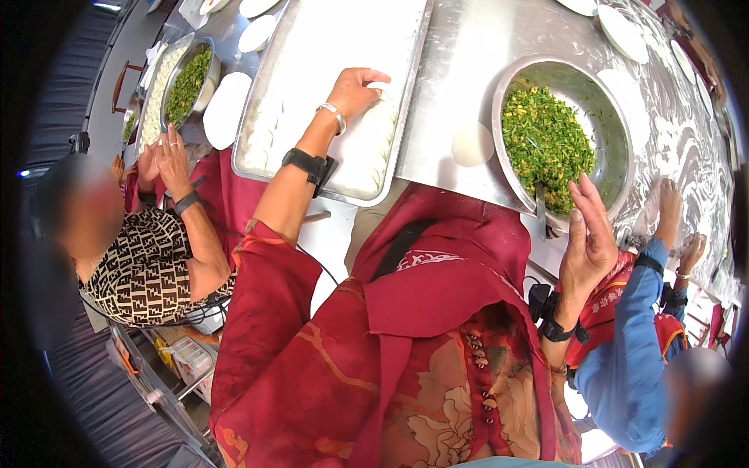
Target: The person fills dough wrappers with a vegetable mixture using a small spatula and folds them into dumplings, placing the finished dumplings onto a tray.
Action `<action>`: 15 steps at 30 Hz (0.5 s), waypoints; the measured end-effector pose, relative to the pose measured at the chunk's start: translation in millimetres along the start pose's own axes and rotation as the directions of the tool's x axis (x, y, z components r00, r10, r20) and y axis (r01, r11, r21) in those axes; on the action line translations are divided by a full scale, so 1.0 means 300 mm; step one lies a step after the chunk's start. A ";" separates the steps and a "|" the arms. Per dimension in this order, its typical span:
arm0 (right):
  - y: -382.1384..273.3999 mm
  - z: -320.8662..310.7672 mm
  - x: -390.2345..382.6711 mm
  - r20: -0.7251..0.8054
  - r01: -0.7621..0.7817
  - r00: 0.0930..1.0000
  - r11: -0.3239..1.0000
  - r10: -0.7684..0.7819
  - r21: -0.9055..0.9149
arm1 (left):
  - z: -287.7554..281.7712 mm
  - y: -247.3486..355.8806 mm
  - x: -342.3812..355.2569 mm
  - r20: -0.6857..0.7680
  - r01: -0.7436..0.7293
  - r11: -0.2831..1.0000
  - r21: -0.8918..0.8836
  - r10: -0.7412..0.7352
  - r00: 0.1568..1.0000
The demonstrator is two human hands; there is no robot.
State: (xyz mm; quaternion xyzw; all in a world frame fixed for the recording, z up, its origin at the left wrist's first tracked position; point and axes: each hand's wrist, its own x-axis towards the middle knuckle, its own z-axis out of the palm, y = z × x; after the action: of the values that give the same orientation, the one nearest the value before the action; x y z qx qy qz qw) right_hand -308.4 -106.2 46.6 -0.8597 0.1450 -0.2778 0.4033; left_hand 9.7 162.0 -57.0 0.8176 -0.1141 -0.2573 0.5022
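My left hand (355, 95) is over the right side of a long metal tray (335, 35), fingers pinched on a white dumpling (379, 92) at the upper end of a row of dumplings (373, 152). Another pale row lies along the tray's left. Open, with nothing in it, my right hand (585, 230) is at the front edge of a steel bowl (618, 125) holding chopped green filling (546, 132). A metal utensil's handle (541, 214) sticks out of that bowl. A round wrapper (471, 144) lies on the steel table (460, 70) between tray and bowl.
At left, a co-worker (156, 265) has both hands by another filling bowl (187, 86), a white pile (156, 93) and plates (226, 109). At right, a blue-sleeved co-worker (624, 351) reaches onto the flour-dusted table (675, 117). White plates (624, 35) sit at the back right.
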 end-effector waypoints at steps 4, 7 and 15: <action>-0.001 -0.003 -0.001 -0.012 -0.019 1.000 1.000 0.019 -0.009 | 0.005 -0.001 -0.002 0.075 0.078 0.986 -0.150 -0.067 0.995; -0.002 -0.003 0.000 -0.007 -0.041 0.999 0.999 0.041 -0.026 | 0.010 -0.026 -0.001 0.085 0.031 0.999 -0.030 -0.029 0.996; 0.012 -0.007 -0.003 -0.014 -0.060 0.998 0.998 0.059 -0.007 | 0.029 -0.063 0.005 0.005 -0.232 0.895 0.380 0.249 0.969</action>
State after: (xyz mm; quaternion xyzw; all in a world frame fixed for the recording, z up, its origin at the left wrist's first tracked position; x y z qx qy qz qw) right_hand -310.5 -109.3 44.5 -0.8545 0.1743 -0.2711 0.4074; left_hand 4.9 163.7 -77.2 0.8839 -0.2505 -0.1485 0.3658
